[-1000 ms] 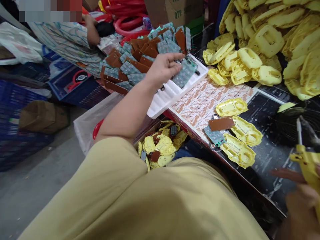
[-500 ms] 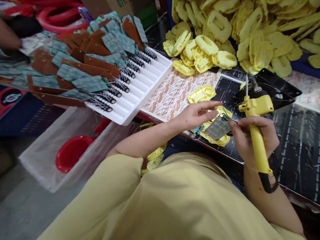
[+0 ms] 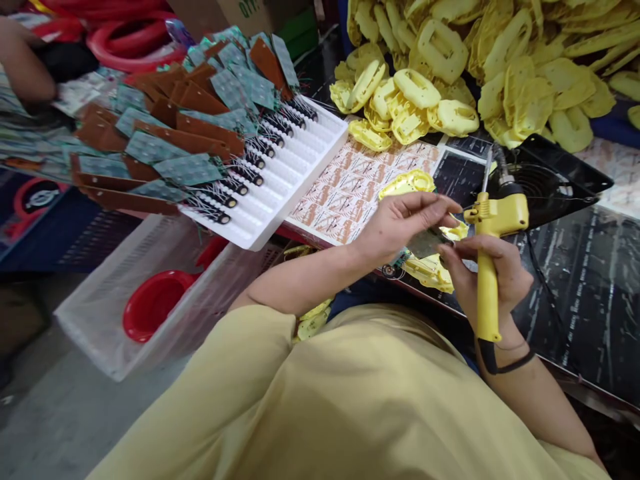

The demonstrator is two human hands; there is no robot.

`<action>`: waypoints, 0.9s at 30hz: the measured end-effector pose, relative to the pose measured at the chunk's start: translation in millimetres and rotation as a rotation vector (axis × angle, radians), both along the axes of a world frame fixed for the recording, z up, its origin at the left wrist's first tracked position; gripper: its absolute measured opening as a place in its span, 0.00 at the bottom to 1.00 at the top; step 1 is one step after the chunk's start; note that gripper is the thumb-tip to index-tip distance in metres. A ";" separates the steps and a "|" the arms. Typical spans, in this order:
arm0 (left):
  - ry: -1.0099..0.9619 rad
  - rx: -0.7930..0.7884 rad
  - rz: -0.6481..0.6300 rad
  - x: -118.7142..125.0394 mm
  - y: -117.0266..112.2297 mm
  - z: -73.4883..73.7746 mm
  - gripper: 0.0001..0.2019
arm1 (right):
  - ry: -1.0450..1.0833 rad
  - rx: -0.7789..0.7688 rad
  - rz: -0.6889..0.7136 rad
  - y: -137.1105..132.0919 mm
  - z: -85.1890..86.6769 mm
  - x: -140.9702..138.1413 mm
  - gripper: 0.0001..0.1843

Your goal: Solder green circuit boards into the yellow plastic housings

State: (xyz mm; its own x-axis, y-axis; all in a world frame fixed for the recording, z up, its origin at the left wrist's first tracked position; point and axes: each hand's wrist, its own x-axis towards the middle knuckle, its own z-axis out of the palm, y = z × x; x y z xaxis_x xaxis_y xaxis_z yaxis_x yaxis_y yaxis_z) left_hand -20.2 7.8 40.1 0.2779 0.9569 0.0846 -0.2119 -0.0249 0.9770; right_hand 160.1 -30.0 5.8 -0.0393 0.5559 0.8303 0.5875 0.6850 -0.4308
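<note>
Shells (image 3: 525, 93) beyond the soldering gun (image 3: 489, 287)

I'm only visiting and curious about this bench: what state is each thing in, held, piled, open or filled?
Left hand: fingers bent; grip unclear.
Right hand: closed around the yellow tool.
Yellow tool: held, metal tip pointing away from the wearer.
Nearby board: partly hidden by the left hand.
White tray: partly filled, bare grooves showing.
Circuit boards: piled, overlapping.
Translucent bin: open-topped.
Red pan: inside the bin.
Yellow shells: heaped.
</note>
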 end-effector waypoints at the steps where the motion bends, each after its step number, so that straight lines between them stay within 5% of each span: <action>1: 0.036 -0.022 0.018 -5.3 5.7 7.0 0.15 | 0.018 -0.010 0.016 -1.1 -0.7 3.0 0.13; 4: 0.237 -0.008 0.079 -27.8 34.7 28.7 0.12 | 0.045 -0.032 0.029 -5.0 -2.9 18.1 0.17; 7: 0.470 0.043 0.017 -49.7 76.0 33.6 0.09 | -0.014 -0.022 -0.015 -7.7 -6.2 35.4 0.17; 13: 1.019 0.168 -0.024 -59.2 138.0 -8.2 0.03 | -0.128 0.031 -0.030 -9.0 -11.8 52.7 0.19; 17: 1.242 0.286 0.033 -44.7 147.1 -32.1 0.07 | -0.250 0.021 -0.052 -10.8 -10.6 58.3 0.13; 20: 1.234 0.361 -0.042 -25.0 150.4 -42.5 0.10 | -0.304 0.038 -0.068 -10.0 -7.0 62.6 0.12; 27: 1.172 0.624 -0.237 8.2 156.8 -39.8 0.07 | -0.378 0.012 -0.022 -8.6 8.3 78.0 0.13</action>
